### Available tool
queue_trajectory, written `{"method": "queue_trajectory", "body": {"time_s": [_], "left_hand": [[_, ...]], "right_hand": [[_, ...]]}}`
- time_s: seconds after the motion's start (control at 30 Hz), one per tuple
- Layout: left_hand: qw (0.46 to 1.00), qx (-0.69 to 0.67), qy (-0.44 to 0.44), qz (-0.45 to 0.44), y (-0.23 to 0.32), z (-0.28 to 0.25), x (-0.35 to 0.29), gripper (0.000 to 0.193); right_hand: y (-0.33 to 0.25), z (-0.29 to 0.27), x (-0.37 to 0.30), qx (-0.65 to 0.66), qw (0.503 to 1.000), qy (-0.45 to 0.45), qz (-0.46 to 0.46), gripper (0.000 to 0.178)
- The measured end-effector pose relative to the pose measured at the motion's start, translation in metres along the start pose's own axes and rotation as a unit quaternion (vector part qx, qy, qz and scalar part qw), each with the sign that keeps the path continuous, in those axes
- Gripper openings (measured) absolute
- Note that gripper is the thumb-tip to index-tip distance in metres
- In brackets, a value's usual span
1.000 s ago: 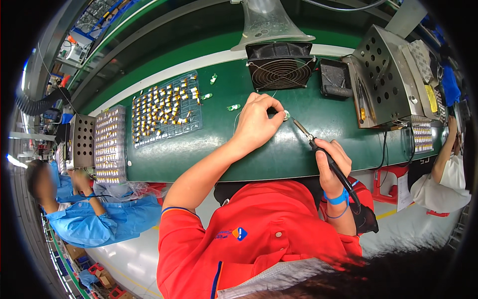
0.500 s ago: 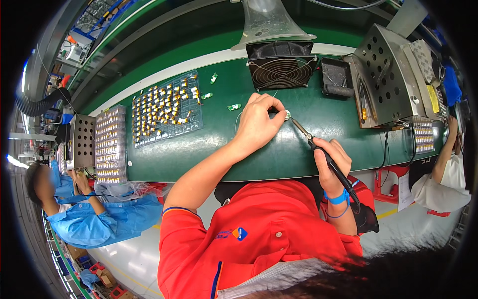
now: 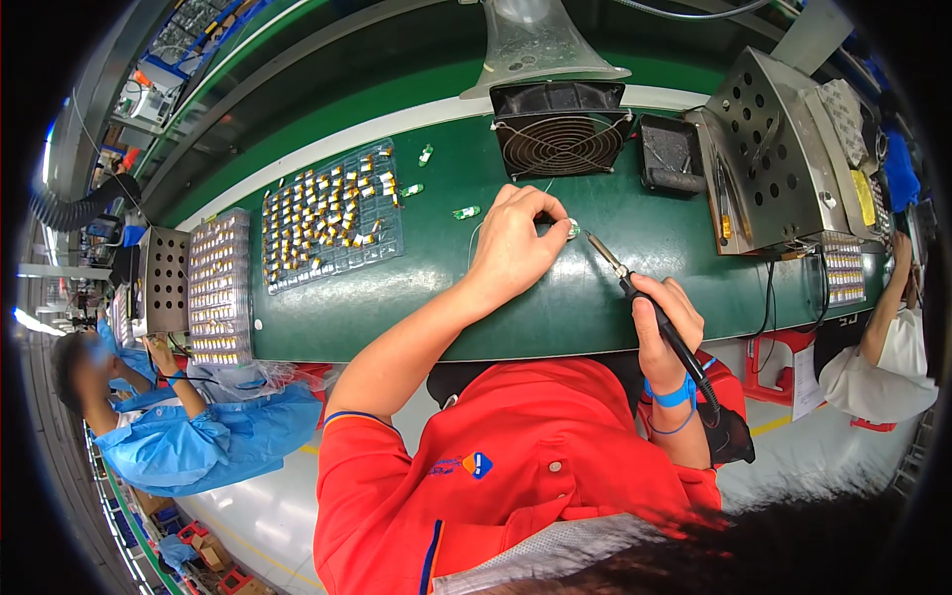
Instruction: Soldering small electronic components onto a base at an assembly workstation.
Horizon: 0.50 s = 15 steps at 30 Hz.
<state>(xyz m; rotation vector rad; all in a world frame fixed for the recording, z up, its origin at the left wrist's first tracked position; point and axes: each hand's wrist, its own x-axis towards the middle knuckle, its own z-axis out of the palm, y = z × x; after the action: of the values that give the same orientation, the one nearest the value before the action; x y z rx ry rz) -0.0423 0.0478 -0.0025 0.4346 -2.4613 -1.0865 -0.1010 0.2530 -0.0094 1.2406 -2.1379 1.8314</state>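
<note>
The left hand (image 3: 511, 243) pinches a small green circuit board (image 3: 572, 229) at frame centre; the right hand (image 3: 666, 322) grips a soldering iron (image 3: 635, 293), tip touching it. Several boards (image 3: 466, 211) lie unsoldered nearby, seemingly.

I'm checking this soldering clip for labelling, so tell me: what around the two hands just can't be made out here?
- Head view: the small part pinched by the left hand is mostly covered by its fingers and too small to identify.
- Whether the soldering iron tip touches that part: too small to tell.
- The iron's handle is largely wrapped by the right hand.
- Pieces in the clear tray: too small to tell apart.
</note>
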Motion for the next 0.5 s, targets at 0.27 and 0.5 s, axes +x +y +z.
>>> {"method": "queue_trajectory", "body": {"time_s": [0.27, 0.5], "left_hand": [[0.998, 0.035, 0.005, 0.051, 0.0007, -0.003, 0.0008, 0.007], [0.997, 0.037, -0.017, 0.059, 0.0022, -0.0062, 0.0029, 0.007]], "right_hand": [[-0.0006, -0.0001, 0.0006, -0.008, 1.0, 0.0, 0.017, 0.017], [-0.0006, 0.0004, 0.0019, -0.006, 1.0, -0.011, 0.0, 0.017]]}}
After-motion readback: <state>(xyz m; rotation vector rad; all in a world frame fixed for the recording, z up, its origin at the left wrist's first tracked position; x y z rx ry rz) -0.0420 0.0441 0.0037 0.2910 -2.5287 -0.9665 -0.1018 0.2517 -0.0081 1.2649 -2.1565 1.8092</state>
